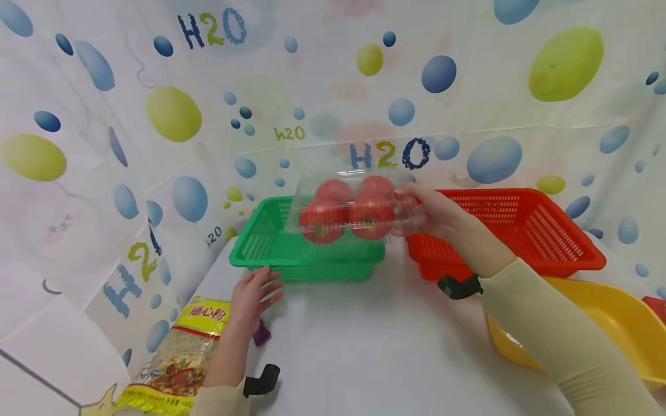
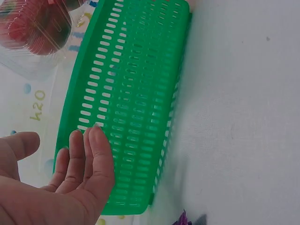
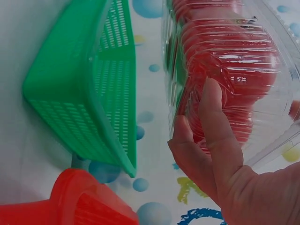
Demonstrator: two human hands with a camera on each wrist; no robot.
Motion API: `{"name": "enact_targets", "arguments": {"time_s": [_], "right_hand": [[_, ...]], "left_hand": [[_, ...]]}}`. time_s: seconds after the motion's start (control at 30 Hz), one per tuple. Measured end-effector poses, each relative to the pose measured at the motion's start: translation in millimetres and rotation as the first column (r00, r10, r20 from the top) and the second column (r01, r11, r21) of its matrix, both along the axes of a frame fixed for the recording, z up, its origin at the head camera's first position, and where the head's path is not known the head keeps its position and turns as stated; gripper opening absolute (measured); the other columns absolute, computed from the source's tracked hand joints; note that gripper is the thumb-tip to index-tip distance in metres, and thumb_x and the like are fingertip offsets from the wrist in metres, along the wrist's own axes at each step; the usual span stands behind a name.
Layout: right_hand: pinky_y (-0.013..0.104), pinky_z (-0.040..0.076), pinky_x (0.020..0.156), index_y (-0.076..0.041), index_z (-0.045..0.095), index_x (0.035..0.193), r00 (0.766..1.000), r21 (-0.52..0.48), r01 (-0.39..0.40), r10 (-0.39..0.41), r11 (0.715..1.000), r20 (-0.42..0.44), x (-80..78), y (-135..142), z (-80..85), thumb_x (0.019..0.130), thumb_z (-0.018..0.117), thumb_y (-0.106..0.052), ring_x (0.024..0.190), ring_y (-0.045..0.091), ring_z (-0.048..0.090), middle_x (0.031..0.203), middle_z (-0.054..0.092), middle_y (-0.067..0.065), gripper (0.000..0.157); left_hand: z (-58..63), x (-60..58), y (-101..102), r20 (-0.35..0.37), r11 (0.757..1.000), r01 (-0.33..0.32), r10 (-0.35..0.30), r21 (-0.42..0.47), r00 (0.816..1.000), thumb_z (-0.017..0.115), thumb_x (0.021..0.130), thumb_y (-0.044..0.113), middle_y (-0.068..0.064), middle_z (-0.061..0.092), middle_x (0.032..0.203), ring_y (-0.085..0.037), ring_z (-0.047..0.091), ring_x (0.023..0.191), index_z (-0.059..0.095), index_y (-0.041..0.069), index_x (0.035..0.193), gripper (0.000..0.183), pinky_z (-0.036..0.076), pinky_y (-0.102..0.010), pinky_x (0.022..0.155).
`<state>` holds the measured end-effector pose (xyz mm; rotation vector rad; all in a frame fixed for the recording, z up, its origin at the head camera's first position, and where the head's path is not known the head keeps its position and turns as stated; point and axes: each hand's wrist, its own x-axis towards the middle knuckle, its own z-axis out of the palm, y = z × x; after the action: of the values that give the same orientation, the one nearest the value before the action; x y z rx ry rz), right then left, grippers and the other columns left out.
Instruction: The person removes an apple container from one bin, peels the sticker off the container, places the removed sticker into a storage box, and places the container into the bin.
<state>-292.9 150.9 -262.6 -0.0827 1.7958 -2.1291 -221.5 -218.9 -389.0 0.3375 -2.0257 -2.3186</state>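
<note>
My right hand (image 1: 429, 211) grips one end of a clear plastic clamshell box (image 1: 299, 202) with several red tomatoes (image 1: 370, 216) inside. In the head view the box overlaps the back of the green basket (image 1: 307, 271), and it hangs above that basket. The right wrist view shows fingers (image 3: 220, 126) pressed against the ribbed plastic side. My left hand (image 1: 253, 297) is at the green basket's front left corner, fingers loosely bent and holding nothing. From the left wrist, the palm (image 2: 65, 187) faces up beside the basket's perforated wall (image 2: 131, 103).
A red basket (image 1: 567, 266) stands at the right, with a yellow tub (image 1: 619, 329) in front of it. On the left lie a yellow-topped bag of pasta (image 1: 179, 358) and a small purple wrapper (image 1: 262, 334). A patterned sheet (image 1: 322, 86) covers the walls behind.
</note>
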Motion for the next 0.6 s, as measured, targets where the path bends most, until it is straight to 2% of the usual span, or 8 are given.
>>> {"name": "enact_targets", "arguments": {"time_s": [0.13,0.27,0.47,0.6], "right_hand": [[0.043,0.058,0.086,-0.018,0.045,0.126,0.999,0.002,-0.035,0.035,0.999,-0.017,-15.6,-10,2.5,0.101,0.059,-0.03,0.119,0.032,0.051,0.132,0.049,0.014,0.031],[0.042,0.06,0.08,-0.017,0.047,0.127,0.998,0.0,-0.044,0.044,0.999,-0.037,-27.5,-20,5.7,0.102,0.056,-0.031,0.117,0.033,0.051,0.132,0.047,0.014,0.03],[0.043,0.06,0.077,-0.018,0.047,0.125,0.998,-0.027,-0.032,0.031,0.999,-0.046,-44.2,-32,-2.6,0.102,0.055,-0.031,0.116,0.037,0.051,0.133,0.044,0.013,0.027],[0.043,0.059,0.081,-0.019,0.044,0.127,0.999,-0.032,-0.019,0.018,0.999,-0.029,-55.2,-41,-10.0,0.1,0.059,-0.033,0.113,0.041,0.055,0.135,0.043,0.014,0.033]], "left_hand": [[-2.5,-4.5,-3,0.009,0.997,-0.028,0.028,0.07,1.0,0.051,0.107,0.033,-0.017,0.058,0.134,-0.023,0.066,0.11,0.047,0.002,0.13,0.039,0.056,-0.033,0.091],[-6.6,-10.7,-5,0.004,0.978,-0.064,0.064,0.198,0.998,0.052,0.107,0.031,-0.015,0.061,0.132,-0.019,0.068,0.104,0.047,0.006,0.12,0.028,0.055,-0.035,0.093],[-15.3,-18.3,-4,-0.021,0.94,-0.13,0.144,0.315,0.989,0.052,0.108,0.027,-0.005,0.07,0.11,-0.016,0.07,0.1,0.048,0.01,0.118,0.02,0.055,-0.035,0.091],[-18.7,-20.5,-3,-0.041,0.912,-0.142,0.17,0.386,0.985,0.051,0.108,0.024,0.0,0.071,0.097,-0.016,0.071,0.099,0.047,0.012,0.116,0.016,0.056,-0.035,0.091]]}}
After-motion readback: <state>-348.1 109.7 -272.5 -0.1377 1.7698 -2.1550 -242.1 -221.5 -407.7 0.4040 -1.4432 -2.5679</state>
